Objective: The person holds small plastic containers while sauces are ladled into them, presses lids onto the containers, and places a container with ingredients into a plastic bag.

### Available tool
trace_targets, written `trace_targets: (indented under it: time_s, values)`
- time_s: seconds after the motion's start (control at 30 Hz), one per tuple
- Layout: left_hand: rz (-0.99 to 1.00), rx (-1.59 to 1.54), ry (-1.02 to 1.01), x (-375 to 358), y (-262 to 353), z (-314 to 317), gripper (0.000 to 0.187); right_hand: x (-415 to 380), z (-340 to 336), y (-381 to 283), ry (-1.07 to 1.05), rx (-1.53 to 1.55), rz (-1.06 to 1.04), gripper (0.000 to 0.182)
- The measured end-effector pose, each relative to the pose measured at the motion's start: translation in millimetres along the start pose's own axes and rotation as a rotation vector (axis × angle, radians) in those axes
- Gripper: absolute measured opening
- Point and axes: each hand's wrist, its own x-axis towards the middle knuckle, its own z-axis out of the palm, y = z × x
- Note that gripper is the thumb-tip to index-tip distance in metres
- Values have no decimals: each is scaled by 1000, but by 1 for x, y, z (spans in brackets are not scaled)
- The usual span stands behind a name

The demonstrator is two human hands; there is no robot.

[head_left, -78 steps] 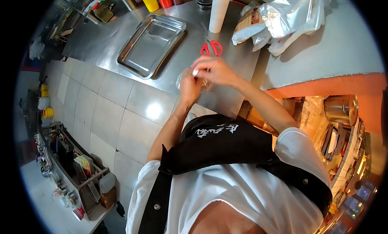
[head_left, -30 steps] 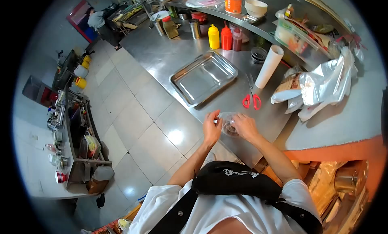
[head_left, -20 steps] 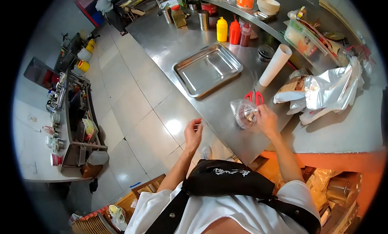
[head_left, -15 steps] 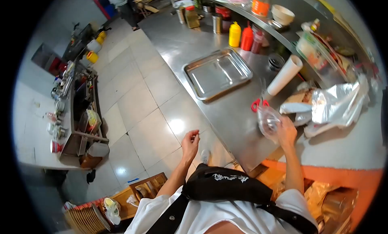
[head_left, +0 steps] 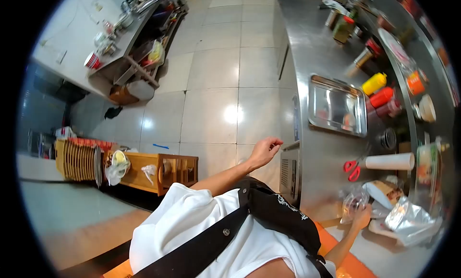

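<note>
My left hand (head_left: 264, 152) hangs above the floor in front of my body, fingers loosely curled together, nothing visible in it. At the near right of the steel counter (head_left: 319, 182), my right hand (head_left: 361, 216) has its fingers closed on the edge of a clear, round plastic container (head_left: 354, 199). What lies inside the container cannot be made out. Just beyond it are red-handled scissors (head_left: 352, 170) and a white roll (head_left: 390, 161). To the right of my right hand lies a crumpled silvery bag (head_left: 410, 223).
A steel tray (head_left: 337, 105) lies on the counter beside a yellow squeeze bottle (head_left: 374, 83) and a red one (head_left: 382, 97). A wooden cabinet (head_left: 161, 175) stands at left, with stacked round slabs (head_left: 77, 160) near it. Tiled floor (head_left: 211, 110) runs between the worktops.
My view has turned left, so the counter now appears further right. My right hand stays at the plastic container. My left hand remains curled over the floor, my forearm reaching further across.
</note>
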Motion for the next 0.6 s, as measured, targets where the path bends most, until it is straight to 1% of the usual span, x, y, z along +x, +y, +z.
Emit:
trace_targets:
  time_s: [0.07, 0.13, 0.23, 0.27, 0.3, 0.33, 0.37, 0.4, 0.47, 0.5, 0.57, 0.6]
  values:
    - [-49, 5, 18, 5, -15, -23, 20, -2, -15, -20, -72, -60, 120, 32]
    - [-91, 26, 61, 6, -30, -51, 20, -5, -46, -53, -158, -128, 220, 40]
    - [-142, 71, 136, 11, -54, -94, 20, 7, -42, -74, 147, -166, 187, 46]
    - [-160, 78, 155, 13, -64, -106, 20, 14, -48, -109, 102, -78, 113, 48]
    - [-178, 83, 172, 15, -73, -116, 20, 21, -59, -156, 56, 6, 42, 50]
    - [-156, 80, 193, 17, -80, -126, 20, 27, -65, -189, 10, 86, -33, 53]
    - [-136, 77, 221, 18, -86, -137, 20, 47, -40, -203, -132, 195, -192, 50]
    - [-104, 85, 253, 22, -89, -153, 20, 50, -38, -250, -256, 269, -321, 51]
    - [-165, 85, 256, 29, -89, -180, 20, 53, 10, -311, -110, 204, -707, 54]
    - [-184, 90, 248, 31, -88, -192, 20, 51, 16, -346, -136, 229, -761, 57]
    - [-175, 11, 355, 28, -94, -216, 21, 44, 16, -409, -189, 267, -880, 62]
    - [-174, -17, 399, 25, -103, -229, 21, 46, 27, -429, -82, 279, -964, 63]
